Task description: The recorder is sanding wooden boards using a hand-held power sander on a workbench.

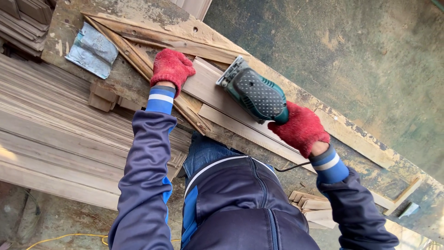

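Note:
My left hand (171,67), in a red knitted glove, presses down on the end of a pale wooden board (209,90) lying on a worn workbench (138,16). My right hand (301,128), also in a red glove, grips the rear handle of a green and black electric sander (255,94). The sander's pad rests on the board, just right of my left hand. A black cord (292,167) trails from under my right wrist. Both arms wear dark blue sleeves with blue and white cuffs.
Several long wooden planks (55,125) are stacked at the left. A grey sheet of sandpaper (92,50) lies on the bench's far left end. Thin strips (138,55) lean beside the board. Small wood offcuts (313,208) sit lower right. A yellow cable (64,237) runs along the floor.

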